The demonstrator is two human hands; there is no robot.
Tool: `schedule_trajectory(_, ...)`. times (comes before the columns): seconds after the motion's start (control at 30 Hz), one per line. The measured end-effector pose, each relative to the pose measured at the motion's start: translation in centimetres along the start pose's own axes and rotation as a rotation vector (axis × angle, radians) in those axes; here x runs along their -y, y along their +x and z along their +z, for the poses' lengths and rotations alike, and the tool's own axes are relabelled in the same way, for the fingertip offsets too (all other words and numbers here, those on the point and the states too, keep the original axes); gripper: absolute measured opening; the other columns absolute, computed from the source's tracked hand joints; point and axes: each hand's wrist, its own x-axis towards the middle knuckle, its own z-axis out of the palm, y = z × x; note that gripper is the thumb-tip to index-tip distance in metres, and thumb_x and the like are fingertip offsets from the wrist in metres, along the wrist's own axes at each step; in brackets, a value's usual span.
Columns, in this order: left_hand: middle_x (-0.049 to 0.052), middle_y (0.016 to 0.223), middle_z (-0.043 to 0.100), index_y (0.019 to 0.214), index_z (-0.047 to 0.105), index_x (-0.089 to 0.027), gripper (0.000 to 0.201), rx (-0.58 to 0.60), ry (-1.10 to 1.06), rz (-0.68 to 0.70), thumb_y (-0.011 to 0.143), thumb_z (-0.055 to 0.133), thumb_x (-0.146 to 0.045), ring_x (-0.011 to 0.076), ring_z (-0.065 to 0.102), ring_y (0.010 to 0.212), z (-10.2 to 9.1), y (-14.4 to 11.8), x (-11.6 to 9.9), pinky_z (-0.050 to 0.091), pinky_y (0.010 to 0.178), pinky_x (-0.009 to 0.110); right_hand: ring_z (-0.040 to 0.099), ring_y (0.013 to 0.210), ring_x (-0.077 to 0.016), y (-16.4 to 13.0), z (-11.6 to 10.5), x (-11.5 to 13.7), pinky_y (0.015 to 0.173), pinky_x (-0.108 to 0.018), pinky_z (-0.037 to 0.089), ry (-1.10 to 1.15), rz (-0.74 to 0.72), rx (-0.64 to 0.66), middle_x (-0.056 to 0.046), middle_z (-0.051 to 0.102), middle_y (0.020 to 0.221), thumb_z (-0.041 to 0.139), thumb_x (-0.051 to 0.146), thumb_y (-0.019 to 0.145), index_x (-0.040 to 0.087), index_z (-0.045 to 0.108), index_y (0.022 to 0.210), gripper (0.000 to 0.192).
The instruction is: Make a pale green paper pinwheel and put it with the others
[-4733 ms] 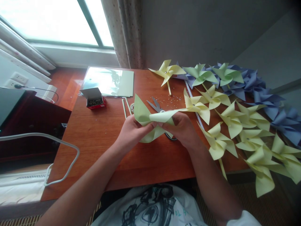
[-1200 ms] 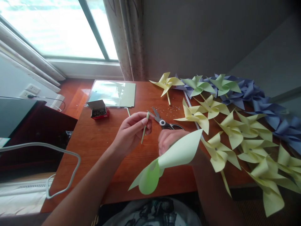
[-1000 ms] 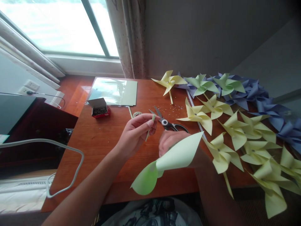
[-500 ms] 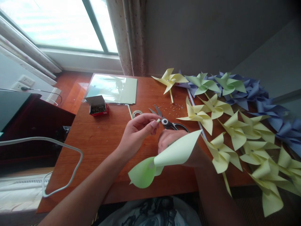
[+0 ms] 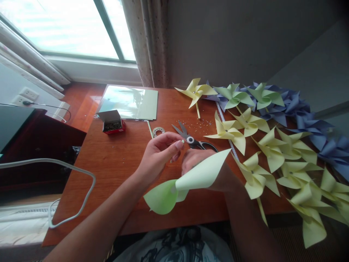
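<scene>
Centrally in the head view, a person's left hand (image 5: 159, 154) pinches the tip of a thin pale stick (image 5: 182, 141) between thumb and forefinger, its fingers closed on it, just above the wooden counter (image 5: 114, 163). Beside it, the right hand (image 5: 195, 163) is largely hidden behind a folded pale-green paper pinwheel (image 5: 191, 180); it appears to grip the paper at its middle, with one curled blade hanging toward lower centre. Just behind both hands lie black-handled scissors (image 5: 192, 137), blades open and pointing upper left, with a roll of clear tape (image 5: 158, 131) to their left. Farther left sits a small red box (image 5: 112, 122) with its lid up, and behind it a glossy sheet stack (image 5: 129, 103) reflecting the window (image 5: 60, 27). Across the right side of the frame, finished yellow pinwheels (image 5: 269, 145) lie overlapping, with green pinwheels (image 5: 234, 95) and blue pinwheels (image 5: 305, 116) along the wall. At lower left, a white cable (image 5: 81, 203) loops off the counter edge.
</scene>
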Motion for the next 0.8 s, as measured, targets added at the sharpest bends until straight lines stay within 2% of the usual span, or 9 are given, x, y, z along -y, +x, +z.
schedule_trajectory(0.23, -0.001, 0.065, 0.058, 0.085, 0.075, -0.018, 0.010, -0.014, 0.033, -0.017, 0.083, 0.079, -0.026, 0.0050, 0.044, 0.053, -0.07, 0.01, 0.03, 0.030, 0.045, 0.016, 0.066, 0.074, -0.0179, -0.01, 0.03, 0.45, 0.069, -0.031, 0.053, -0.033, 0.023, -0.001, -0.004, 0.071, 0.077, 0.082, 0.014, 0.073, 0.016, 0.075, 0.078, 0.009)
schedule_trajectory(0.47, 0.000, 0.064, 0.061, 0.086, 0.074, -0.018, 0.010, -0.024, 0.018, -0.022, 0.084, 0.078, -0.026, 0.0086, 0.054, 0.054, 0.08, -0.04, -0.06, 0.040, 0.048, 0.019, 0.066, 0.075, -0.0182, 0.01, 0.05, 0.23, 0.075, -0.033, 0.054, -0.048, -0.024, -0.004, -0.003, 0.071, 0.078, 0.081, 0.015, 0.074, 0.016, 0.075, 0.079, 0.008)
schedule_trajectory(0.6, 0.000, 0.064, 0.061, 0.087, 0.073, -0.017, 0.011, -0.040, 0.031, -0.021, 0.084, 0.078, -0.027, 0.0080, 0.052, 0.051, 0.16, -0.09, 0.04, 0.039, 0.046, 0.018, 0.066, 0.075, -0.0179, 0.02, 0.06, 0.28, 0.074, -0.032, 0.054, -0.061, -0.025, -0.005, -0.003, 0.072, 0.078, 0.082, 0.014, 0.074, 0.016, 0.075, 0.080, 0.009)
schedule_trajectory(0.8, 0.002, 0.071, 0.063, 0.083, 0.073, -0.016, 0.016, -0.042, 0.089, 0.057, 0.089, 0.072, -0.030, 0.0076, 0.051, 0.053, 0.25, -0.06, 0.18, 0.038, 0.043, 0.019, 0.066, 0.075, -0.0171, 0.07, -0.02, 0.44, 0.073, -0.031, 0.055, -0.100, -0.016, 0.007, -0.002, 0.072, 0.079, 0.081, 0.014, 0.076, 0.018, 0.074, 0.079, 0.009)
